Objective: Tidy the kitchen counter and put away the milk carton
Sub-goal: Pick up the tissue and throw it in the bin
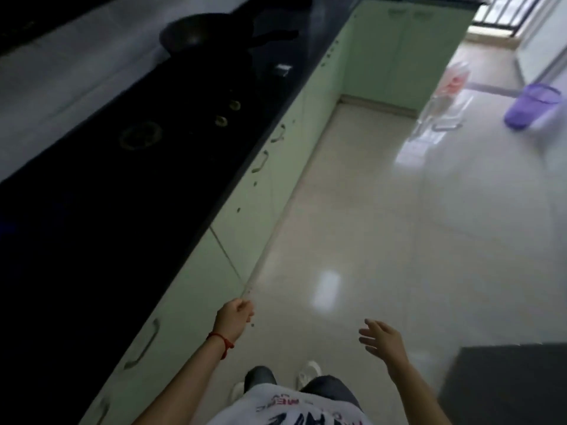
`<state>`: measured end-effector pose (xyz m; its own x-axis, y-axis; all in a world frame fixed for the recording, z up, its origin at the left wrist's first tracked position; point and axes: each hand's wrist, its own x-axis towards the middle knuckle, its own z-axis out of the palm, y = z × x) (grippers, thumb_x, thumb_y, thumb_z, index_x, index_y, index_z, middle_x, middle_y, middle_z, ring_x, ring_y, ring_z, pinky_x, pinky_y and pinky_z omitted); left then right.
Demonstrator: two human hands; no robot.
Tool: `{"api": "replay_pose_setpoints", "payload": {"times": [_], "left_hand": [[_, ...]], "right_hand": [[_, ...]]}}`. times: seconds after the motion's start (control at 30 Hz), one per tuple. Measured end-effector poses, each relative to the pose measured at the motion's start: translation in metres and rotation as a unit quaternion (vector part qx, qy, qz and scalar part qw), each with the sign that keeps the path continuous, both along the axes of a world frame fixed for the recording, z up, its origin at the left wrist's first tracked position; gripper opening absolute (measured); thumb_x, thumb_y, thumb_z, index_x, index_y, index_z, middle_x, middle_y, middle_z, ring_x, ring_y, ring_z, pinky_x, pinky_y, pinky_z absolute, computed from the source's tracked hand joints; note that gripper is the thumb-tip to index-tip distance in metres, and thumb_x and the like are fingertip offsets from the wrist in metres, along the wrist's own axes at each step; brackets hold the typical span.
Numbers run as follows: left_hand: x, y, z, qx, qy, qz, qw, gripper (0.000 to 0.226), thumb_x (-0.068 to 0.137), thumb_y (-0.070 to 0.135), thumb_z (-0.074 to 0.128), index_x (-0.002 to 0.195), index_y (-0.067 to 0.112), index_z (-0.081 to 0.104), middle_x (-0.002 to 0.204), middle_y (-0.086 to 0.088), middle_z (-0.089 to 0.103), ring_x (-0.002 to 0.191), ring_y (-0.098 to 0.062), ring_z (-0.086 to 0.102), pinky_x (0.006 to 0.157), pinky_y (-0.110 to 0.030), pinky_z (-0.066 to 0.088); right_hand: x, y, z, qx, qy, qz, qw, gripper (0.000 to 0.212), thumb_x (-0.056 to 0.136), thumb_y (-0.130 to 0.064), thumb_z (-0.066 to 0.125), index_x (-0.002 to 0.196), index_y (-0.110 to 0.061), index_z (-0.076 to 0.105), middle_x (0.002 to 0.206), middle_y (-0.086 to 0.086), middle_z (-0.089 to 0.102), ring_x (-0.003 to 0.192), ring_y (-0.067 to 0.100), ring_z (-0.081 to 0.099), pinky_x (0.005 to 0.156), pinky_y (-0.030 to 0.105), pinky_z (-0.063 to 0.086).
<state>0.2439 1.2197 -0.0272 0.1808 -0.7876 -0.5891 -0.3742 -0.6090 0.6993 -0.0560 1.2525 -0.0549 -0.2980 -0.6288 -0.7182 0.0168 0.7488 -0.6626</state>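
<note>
Long black glossy stone desk (171, 167) runs along the left side, pale green cabinet fronts (276, 185) under it. Frame is motion-blurred.

On the desk: black round metal wok (199, 33) at the far end, its handle pointing toward the desk's front edge. Can't tell if anything is in it, the inside is just dark. Small dark box-like item (283, 69) sits near the desk's front edge, past the two brass hob knobs (228, 113). Too blurred to identify. Milk carton not identifiable anywhere in view.

Left hand (234, 317): grip closed to a loose fist, nothing visibly held, just beside the cabinet fronts below the desk edge. Red string bracelet (221, 342) on that wrist.

Right hand (382, 340): grip wide, fingers spread, holding nothing, over the floor, well apart from the desk.

Purple mesh plastic basket (534, 105) stands on the glossy beige tile floor (383, 240), far across from the desk; contents can't be made out.
</note>
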Motion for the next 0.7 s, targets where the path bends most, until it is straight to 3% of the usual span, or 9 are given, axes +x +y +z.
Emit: {"api": "replay_pose_setpoints", "payload": {"times": [0.07, 0.17, 0.3, 0.47, 0.7], "left_hand": [[-0.033, -0.015, -0.007, 0.017, -0.009, -0.057, 0.998, 0.031, 0.090, 0.015, 0.050, 0.060, 0.018, 0.053, 0.069, -0.004, 0.058, 0.074, -0.022, 0.056, 0.064, -0.024, 0.042], [-0.068, -0.037, -0.015, 0.043, -0.013, -0.102, 0.994, 0.030, 0.089, 0.015, 0.050, 0.060, 0.017, 0.053, 0.072, -0.009, 0.058, 0.073, -0.021, 0.054, 0.066, -0.026, 0.040], [-0.097, -0.082, -0.028, 0.107, 0.021, -0.047, 0.993, 0.022, 0.089, 0.017, 0.052, 0.069, 0.012, 0.059, 0.070, -0.006, 0.060, 0.067, -0.021, 0.053, 0.062, -0.026, 0.040], [-0.113, -0.156, -0.052, 0.163, 0.032, 0.037, 0.985, 0.021, 0.087, 0.011, 0.050, 0.067, 0.009, 0.056, 0.066, -0.009, 0.057, 0.059, -0.021, 0.049, 0.058, -0.025, 0.037], [-0.152, -0.291, -0.058, 0.188, 0.044, 0.062, 0.979, 0.021, 0.087, 0.012, 0.050, 0.067, 0.009, 0.055, 0.065, -0.010, 0.056, 0.058, -0.020, 0.050, 0.057, -0.024, 0.036]], "right_hand": [[-0.033, 0.009, -0.009, 0.029, 0.000, -0.052, 0.998, 0.026, 0.093, -0.015, 0.048, 0.110, 0.003, 0.057, 0.095, 0.020, 0.062, 0.083, 0.032, 0.058, 0.066, 0.032, 0.045], [-0.061, 0.018, -0.016, 0.073, -0.003, -0.105, 0.992, 0.025, 0.094, -0.013, 0.046, 0.109, 0.003, 0.056, 0.094, 0.020, 0.060, 0.083, 0.032, 0.057, 0.080, 0.042, 0.048], [-0.088, -0.007, -0.018, 0.091, -0.016, -0.153, 0.984, 0.020, 0.093, -0.012, 0.048, 0.105, 0.001, 0.057, 0.085, 0.017, 0.060, 0.069, 0.029, 0.056, 0.060, 0.031, 0.042], [-0.120, -0.095, -0.017, 0.064, -0.026, -0.161, 0.984, 0.011, 0.092, -0.010, 0.048, 0.094, -0.003, 0.056, 0.071, 0.012, 0.058, 0.059, 0.023, 0.053, 0.055, 0.027, 0.037], [-0.177, -0.251, -0.015, 0.036, 0.007, -0.127, 0.991, 0.016, 0.091, -0.017, 0.050, 0.096, -0.005, 0.059, 0.078, 0.010, 0.062, 0.065, 0.022, 0.058, 0.060, 0.028, 0.043]]}}
